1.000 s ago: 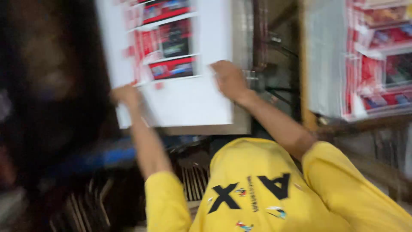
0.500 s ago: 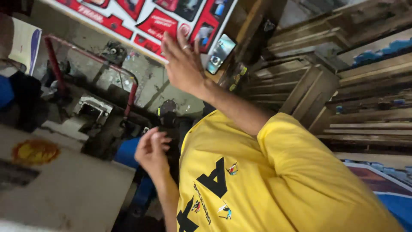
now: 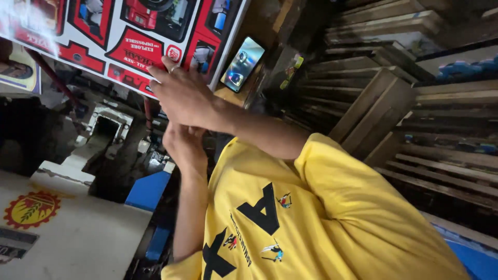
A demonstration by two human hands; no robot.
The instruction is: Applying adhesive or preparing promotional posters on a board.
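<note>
My right hand (image 3: 181, 96) reaches out from the yellow sleeve, and its fingers lie over the near edge of a large printed sheet (image 3: 104, 31) with red, black and white panels. My left hand (image 3: 180, 146) is just below the right wrist with its fingers curled. It is partly hidden by the right forearm, and I see nothing in it. My yellow shirt (image 3: 290, 228) with black letters fills the lower middle of the view.
A phone (image 3: 242, 64) with a lit screen leans beside the sheet's corner. Stacked wooden frames (image 3: 404, 109) fill the right side. A dark machine (image 3: 111, 135) with a red bar and a blue part (image 3: 148, 189) sits at left, above a white board (image 3: 78, 233) bearing a round red-yellow emblem.
The view has swung sideways. A second ago both hands held the sheet. My left hand has let go and risen under my right wrist, while my right hand stays on the sheet.
</note>
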